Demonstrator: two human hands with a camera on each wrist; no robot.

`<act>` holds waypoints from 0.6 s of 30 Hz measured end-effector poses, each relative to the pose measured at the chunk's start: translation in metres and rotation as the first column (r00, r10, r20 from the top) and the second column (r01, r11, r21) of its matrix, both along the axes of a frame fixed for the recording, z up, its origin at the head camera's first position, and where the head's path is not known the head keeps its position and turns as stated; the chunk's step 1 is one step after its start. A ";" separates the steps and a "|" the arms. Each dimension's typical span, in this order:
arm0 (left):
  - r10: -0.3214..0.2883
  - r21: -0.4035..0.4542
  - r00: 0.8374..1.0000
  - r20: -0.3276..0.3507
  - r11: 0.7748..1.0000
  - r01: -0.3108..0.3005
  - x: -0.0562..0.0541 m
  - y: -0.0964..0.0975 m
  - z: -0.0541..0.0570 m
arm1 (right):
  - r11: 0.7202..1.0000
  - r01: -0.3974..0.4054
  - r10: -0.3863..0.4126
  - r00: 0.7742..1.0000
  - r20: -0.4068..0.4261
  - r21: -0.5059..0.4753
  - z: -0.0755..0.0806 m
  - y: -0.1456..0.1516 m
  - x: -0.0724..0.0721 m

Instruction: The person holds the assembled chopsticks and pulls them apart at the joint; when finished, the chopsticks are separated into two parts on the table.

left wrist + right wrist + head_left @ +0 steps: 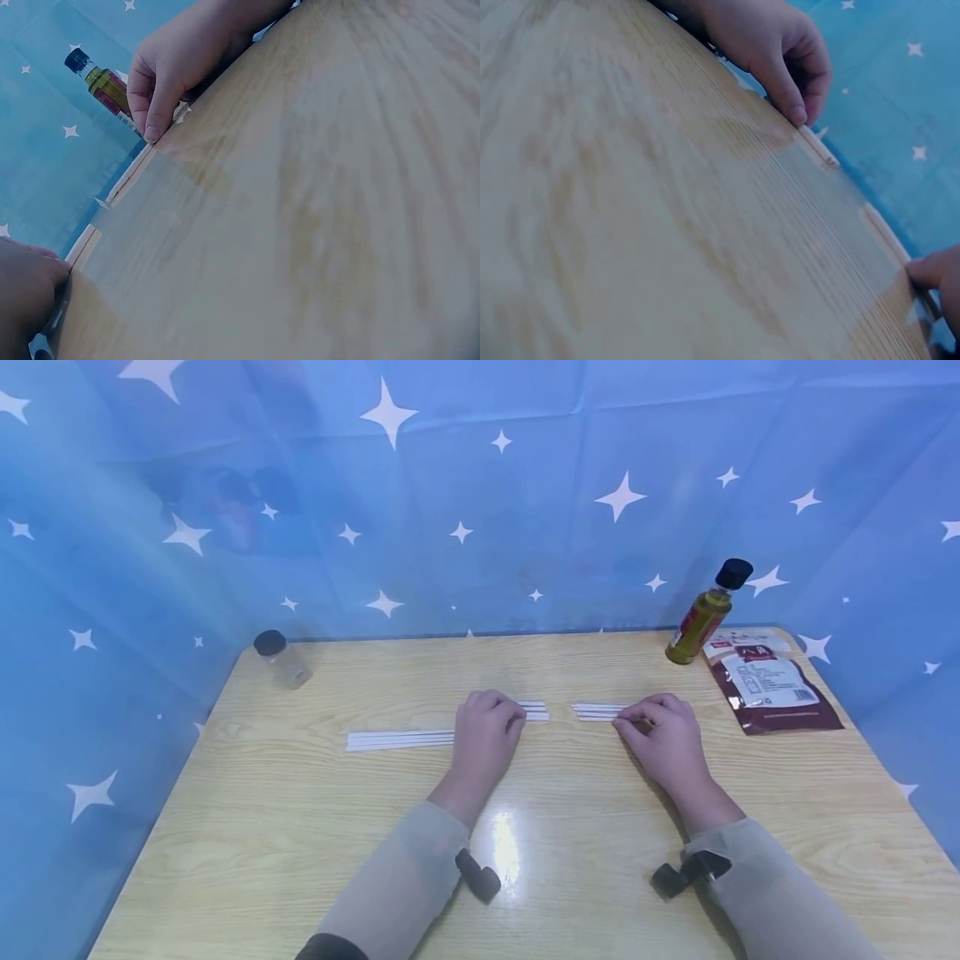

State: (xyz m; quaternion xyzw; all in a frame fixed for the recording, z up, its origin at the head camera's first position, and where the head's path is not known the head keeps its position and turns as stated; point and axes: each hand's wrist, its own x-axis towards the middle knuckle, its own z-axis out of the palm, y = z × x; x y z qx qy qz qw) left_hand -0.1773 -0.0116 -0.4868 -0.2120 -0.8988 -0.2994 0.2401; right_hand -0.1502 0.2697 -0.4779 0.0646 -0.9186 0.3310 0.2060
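Observation:
Several thin white sticks lie side by side on the table in the head view. My left hand [486,737] is over them, thumb and fingers curled down, with a longer stretch of white sticks [397,741] to its left and short ends [537,710] to its right. Whether these are one bundle is hidden beneath the hand. Across a small gap, my right hand [663,737] pinches the far end of another row of white sticks [595,712]. In the right wrist view the left thumb and fingers [797,114] meet at the sticks, low against the tabletop.
A bottle of yellow-green liquid [699,622] with a black cap stands at the back right, beside a maroon-and-white packet [772,685]. At the back left is a small clear jar [288,666] with a black lid. A blue starred cloth [450,477] hangs behind the wooden table [247,827].

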 end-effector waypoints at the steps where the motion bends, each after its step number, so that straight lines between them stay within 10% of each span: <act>1: 0.002 -0.002 1.000 0.001 1.000 -0.002 0.000 0.000 0.000 | 1.000 0.005 -0.005 1.000 0.004 -0.004 0.000 0.000 0.000; 18: 0.009 -0.010 0.999 0.037 1.000 -0.008 0.000 0.001 0.000 | 1.000 -0.004 0.004 1.000 -0.009 -0.004 -0.003 -0.002 -0.005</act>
